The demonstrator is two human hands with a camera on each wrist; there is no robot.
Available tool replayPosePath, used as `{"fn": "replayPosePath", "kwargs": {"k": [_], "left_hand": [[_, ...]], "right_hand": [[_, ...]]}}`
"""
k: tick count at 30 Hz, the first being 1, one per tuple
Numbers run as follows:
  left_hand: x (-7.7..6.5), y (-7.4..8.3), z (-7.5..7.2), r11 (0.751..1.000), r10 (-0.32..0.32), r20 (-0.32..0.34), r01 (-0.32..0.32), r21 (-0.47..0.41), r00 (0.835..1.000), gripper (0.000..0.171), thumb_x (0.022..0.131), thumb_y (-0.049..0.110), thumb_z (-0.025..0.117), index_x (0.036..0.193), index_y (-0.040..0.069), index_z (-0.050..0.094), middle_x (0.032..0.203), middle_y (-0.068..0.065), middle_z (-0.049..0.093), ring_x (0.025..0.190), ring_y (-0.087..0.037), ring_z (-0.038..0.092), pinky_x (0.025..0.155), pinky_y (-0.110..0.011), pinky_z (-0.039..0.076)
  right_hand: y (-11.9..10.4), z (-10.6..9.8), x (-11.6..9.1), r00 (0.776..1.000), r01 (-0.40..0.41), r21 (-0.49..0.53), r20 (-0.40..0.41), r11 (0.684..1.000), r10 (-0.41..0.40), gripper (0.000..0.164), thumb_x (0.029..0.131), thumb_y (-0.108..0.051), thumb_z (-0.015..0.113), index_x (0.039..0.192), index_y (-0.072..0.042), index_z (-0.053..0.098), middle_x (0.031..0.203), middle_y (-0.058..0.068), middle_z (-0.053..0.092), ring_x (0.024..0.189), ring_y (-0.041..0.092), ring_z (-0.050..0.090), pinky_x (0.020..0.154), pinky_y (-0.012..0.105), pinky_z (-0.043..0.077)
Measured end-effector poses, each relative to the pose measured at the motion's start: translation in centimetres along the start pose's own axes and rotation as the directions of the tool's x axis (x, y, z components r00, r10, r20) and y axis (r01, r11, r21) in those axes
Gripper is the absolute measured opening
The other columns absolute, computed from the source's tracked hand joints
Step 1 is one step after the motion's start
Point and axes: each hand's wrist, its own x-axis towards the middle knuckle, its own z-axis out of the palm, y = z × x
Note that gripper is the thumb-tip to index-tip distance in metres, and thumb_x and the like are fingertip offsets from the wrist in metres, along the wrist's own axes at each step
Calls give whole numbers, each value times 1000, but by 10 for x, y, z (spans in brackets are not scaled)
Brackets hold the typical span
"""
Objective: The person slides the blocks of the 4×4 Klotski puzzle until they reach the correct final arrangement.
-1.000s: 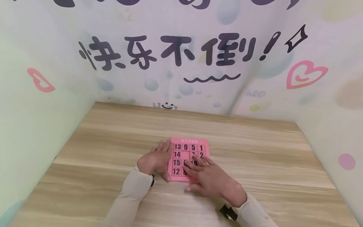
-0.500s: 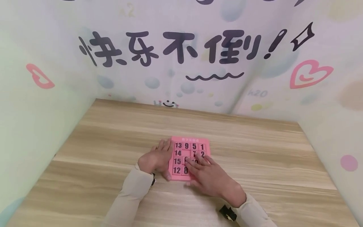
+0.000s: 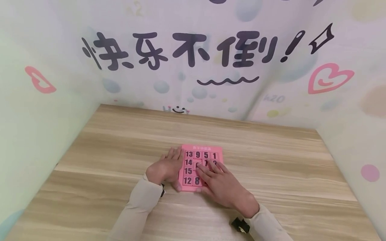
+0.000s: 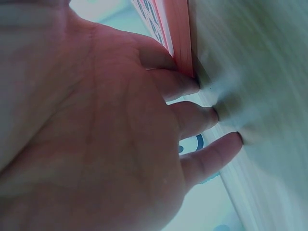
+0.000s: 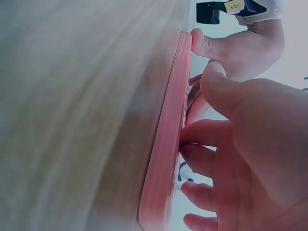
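The right hand (image 3: 224,189) hides the lower right corner of the number puzzle (image 3: 193,171); picture edges cut off both sleeves (image 3: 137,206) and the upper lettering (image 3: 217,1).

The number puzzle (image 3: 189,166) is coloured pink and printed with black numerals (image 3: 189,154); the tabletop (image 3: 271,160) is streaked in brown wood grain; the whitish wall (image 3: 138,87) is patterned with black characters (image 3: 191,50) and pink hearts (image 3: 319,91)

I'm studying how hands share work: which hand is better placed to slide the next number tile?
Probably the right hand: its fingers lie over the number tiles, while the left hand rests against the pink puzzle board's left side.
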Motion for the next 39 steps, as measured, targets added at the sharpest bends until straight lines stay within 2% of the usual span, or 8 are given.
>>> {"fn": "replayPosePath", "kwargs": {"k": [7,14,18,21,26,32,39], "left_hand": [[0,0,0,1000,2,-6,-2,-2,1000,135,60,32,92,159,1,4,167,-16,-3,153,-36,-4,124,-52,8],[0,-1,4,1000,10,-1,-10,-9,1000,135,60,31,92,159,2,5,166,-16,-4,153,-37,-5,123,-52,7],[0,-1,4,1000,6,6,-6,-11,1000,135,60,31,92,159,2,5,167,-16,-4,153,-36,-5,124,-52,7],[0,-1,2,1000,-2,6,2,-13,1000,135,60,31,93,159,2,4,167,-15,-5,153,-36,-6,124,-51,7],[2,0,-1,1000,-10,12,10,-7,1000,137,60,32,93,159,3,3,167,-15,-6,153,-35,-7,124,-51,6],[2,0,-2,1000,-2,16,2,-7,1000,137,60,31,92,159,3,2,166,-15,-7,153,-36,-7,124,-51,6],[3,0,-2,1000,9,23,-9,-20,1000,135,62,29,91,158,1,1,166,-16,-9,152,-36,-9,124,-52,4]], "right_hand": [[3,-3,2,999,-8,29,42,1000,7,67,101,-57,39,153,-15,38,159,3,35,149,35,24,120,55,22],[5,0,7,998,-14,11,67,1000,13,66,101,-57,37,153,-16,40,160,0,34,150,34,23,121,55,21],[6,-6,5,995,-22,34,103,999,18,68,101,-58,36,155,-16,36,161,1,31,151,33,21,121,55,18],[8,-18,1,991,-38,55,131,998,30,69,101,-57,40,155,-16,35,161,2,31,151,33,20,122,56,17],[10,-35,-11,983,-35,61,182,998,24,63,100,-53,47,151,-16,43,159,1,37,150,35,22,120,59,19],[7,-38,-15,975,-31,49,222,998,19,63,98,-52,51,150,-16,46,157,2,40,148,38,26,118,59,23],[1,-38,-12,974,-48,45,222,998,37,64,97,-50,56,148,-12,48,156,3,42,147,39,28,118,58,26]]}}
